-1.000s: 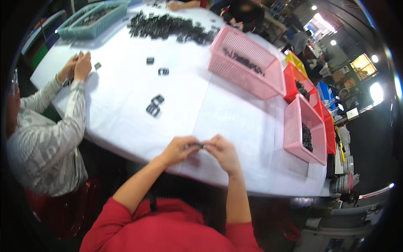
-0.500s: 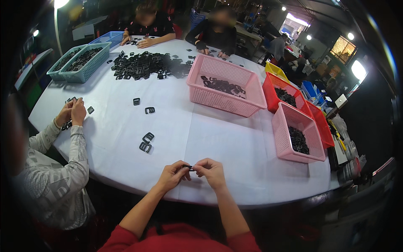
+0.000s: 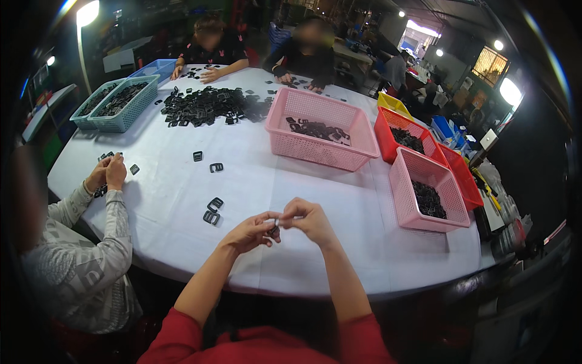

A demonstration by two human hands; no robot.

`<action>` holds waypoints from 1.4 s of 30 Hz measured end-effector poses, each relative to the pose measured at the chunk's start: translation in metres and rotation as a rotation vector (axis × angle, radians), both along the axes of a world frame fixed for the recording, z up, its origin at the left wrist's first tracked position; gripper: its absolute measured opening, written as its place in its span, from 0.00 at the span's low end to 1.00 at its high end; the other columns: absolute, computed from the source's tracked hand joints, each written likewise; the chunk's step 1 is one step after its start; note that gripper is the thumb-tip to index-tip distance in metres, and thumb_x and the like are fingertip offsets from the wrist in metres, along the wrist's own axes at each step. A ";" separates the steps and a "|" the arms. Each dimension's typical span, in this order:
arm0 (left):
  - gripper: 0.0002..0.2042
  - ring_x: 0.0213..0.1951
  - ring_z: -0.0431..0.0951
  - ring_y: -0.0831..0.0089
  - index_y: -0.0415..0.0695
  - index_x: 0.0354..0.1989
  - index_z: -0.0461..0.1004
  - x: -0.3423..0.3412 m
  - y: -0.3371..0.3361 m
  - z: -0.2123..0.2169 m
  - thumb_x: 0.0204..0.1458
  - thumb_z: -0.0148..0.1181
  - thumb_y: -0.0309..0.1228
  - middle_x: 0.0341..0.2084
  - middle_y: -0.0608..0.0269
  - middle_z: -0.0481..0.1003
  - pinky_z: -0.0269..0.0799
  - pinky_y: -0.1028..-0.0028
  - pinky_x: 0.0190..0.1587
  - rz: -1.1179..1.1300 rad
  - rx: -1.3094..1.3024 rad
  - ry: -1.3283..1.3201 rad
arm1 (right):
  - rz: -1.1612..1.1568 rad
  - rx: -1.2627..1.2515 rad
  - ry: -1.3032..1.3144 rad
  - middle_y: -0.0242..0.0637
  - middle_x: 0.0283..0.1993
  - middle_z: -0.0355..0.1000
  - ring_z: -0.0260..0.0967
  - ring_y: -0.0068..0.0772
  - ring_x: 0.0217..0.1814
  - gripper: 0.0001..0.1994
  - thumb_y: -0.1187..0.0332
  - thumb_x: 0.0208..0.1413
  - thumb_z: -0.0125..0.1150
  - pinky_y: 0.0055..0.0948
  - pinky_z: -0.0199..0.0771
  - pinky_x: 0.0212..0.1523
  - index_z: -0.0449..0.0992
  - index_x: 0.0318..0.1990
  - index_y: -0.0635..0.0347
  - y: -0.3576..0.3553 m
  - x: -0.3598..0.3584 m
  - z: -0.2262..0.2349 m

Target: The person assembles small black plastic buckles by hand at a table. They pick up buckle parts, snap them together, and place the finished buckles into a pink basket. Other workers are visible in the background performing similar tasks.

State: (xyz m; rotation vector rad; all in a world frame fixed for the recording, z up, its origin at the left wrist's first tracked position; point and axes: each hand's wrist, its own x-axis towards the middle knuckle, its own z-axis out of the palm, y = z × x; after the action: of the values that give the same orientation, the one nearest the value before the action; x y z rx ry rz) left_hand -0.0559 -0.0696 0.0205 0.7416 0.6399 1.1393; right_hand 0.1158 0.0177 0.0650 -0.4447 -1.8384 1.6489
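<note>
— What do the hands show at the white-covered bench (image 3: 339,200)?

— The left hand (image 3: 247,233) and right hand (image 3: 310,219) meet above the near edge of the bench, fingertips pinched together on a small black clip (image 3: 274,230). Both are closed on it; the piece is too small to make out in detail.

— And just beside them?

— A pair of loose black buckles (image 3: 212,211) lies on the cloth to the left of the left hand, with two more (image 3: 207,162) farther up the bench. A large heap of black parts (image 3: 209,106) spreads across the far side.

— The baskets?

— A pink basket (image 3: 321,130) sits beyond the hands, holding some black parts. A second pink basket (image 3: 427,191) stands to the right, with red baskets (image 3: 418,136) behind it. Two teal baskets (image 3: 115,103) are at the far left.

— Others at work?

— A person in a grey patterned sleeve (image 3: 100,242) sits at left, hands (image 3: 108,174) together near the bench edge. Two more people sit at the far side.
</note>
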 end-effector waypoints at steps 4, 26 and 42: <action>0.10 0.28 0.78 0.73 0.41 0.39 0.67 0.003 0.057 0.001 0.56 0.51 0.36 0.28 0.61 0.74 0.72 0.82 0.26 0.286 0.005 0.246 | -0.480 -0.333 0.119 0.31 0.19 0.66 0.66 0.24 0.18 0.14 0.62 0.55 0.57 0.21 0.70 0.21 0.74 0.27 0.66 0.045 -0.024 -0.007; 0.09 0.11 0.63 0.85 0.42 0.28 0.66 0.033 0.078 -0.021 0.58 0.48 0.33 0.12 0.70 0.67 0.56 0.84 0.12 0.601 -0.006 0.454 | -0.665 -0.425 -0.094 0.30 0.17 0.66 0.56 0.16 0.13 0.14 0.63 0.55 0.58 0.20 0.53 0.14 0.75 0.27 0.67 0.047 -0.059 -0.062; 0.13 0.13 0.66 0.78 0.39 0.23 0.65 0.027 0.072 -0.002 0.56 0.49 0.33 0.11 0.62 0.69 0.63 0.76 0.18 0.867 0.122 0.575 | -0.690 -0.305 -0.064 0.32 0.20 0.69 0.59 0.16 0.16 0.11 0.65 0.49 0.64 0.16 0.56 0.17 0.76 0.27 0.67 0.041 -0.063 -0.036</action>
State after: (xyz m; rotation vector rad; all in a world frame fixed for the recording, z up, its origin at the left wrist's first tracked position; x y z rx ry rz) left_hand -0.0293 0.0021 0.0189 0.9365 1.4769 1.7755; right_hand 0.0529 0.0586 0.0294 -1.1279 -1.2528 1.4179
